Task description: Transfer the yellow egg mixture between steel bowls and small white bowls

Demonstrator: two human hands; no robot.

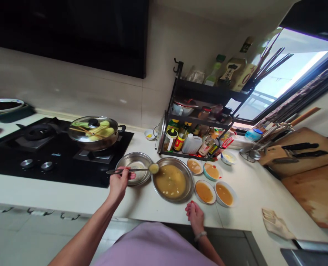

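My left hand [121,179] is closed around the dark handle of a ladle [154,169]. The ladle's bowl holds yellowish liquid and hangs over the gap between two metal basins. Under the handle lies a steel basin [138,159] with a little cloudy residue. A second steel basin [192,186] contains brownish-yellow soup with pale bits floating in it. My right hand [195,215] rests near the counter's front edge, below the soup basin, its fingers curled in with nothing visible in them.
Several small bowls of orange-brown liquid, one a white bowl [236,201], stand right of the soup basin. A lidded pan [94,142] sits on the black stove [66,177]. Behind is a seasoning rack [186,154]. A knife block [273,155] and a cloth [276,223] lie right.
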